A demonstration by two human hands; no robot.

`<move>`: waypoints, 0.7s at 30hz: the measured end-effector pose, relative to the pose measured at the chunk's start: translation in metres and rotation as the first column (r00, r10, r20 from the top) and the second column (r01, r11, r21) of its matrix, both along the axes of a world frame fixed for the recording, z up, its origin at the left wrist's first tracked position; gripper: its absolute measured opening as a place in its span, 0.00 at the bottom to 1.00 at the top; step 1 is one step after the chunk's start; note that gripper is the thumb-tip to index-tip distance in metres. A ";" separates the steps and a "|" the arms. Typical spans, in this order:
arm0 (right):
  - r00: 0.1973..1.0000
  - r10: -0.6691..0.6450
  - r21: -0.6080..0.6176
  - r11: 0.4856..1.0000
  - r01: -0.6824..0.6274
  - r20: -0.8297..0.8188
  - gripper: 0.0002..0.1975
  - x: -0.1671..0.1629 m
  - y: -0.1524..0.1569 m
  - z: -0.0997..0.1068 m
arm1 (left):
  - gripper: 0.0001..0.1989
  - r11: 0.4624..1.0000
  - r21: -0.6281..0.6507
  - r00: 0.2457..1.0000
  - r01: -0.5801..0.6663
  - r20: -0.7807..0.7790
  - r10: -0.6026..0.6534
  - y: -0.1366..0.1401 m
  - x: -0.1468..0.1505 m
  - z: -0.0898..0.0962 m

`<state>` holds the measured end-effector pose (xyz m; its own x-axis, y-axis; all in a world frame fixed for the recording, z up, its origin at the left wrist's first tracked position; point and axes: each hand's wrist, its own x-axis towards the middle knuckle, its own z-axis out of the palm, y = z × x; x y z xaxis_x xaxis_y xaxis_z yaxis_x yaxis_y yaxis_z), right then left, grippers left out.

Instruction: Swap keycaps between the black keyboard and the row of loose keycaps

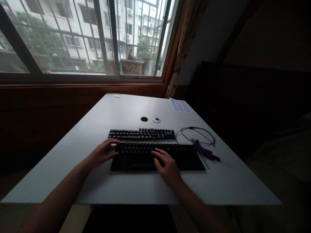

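Note:
A black keyboard (179, 160) with a broad front panel lies on the white table; keycaps stand on its left and middle parts. My left hand (103, 151) grips its left end, fingers at the back corner and thumb nearer the front. Over the middle of the keyboard is my right hand (167, 165), fingers apart, the fingertips at the lower key rows. Whether a small keycap lies under those fingertips I cannot make out. Just behind the keyboard stretches a long block of black keycaps (155, 133) laid out in rows.
A purple tool (204, 151) with a thin metal end lies at the keyboard's right, beside a looped black cable (194, 127). Farther back are a round hole (144, 119), a white round cover (156, 120), printed paper (181, 105) and yellow notes (117, 95) on the table (97, 119).

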<state>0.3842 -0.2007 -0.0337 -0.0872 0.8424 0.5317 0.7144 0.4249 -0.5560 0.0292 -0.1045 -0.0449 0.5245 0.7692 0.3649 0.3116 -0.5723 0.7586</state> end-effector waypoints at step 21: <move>0.999 -0.019 0.073 0.997 0.016 0.039 0.13 -0.001 0.000 0.005 | 0.21 1.000 -0.017 1.000 0.017 0.014 -0.017 0.000 -0.001 -0.001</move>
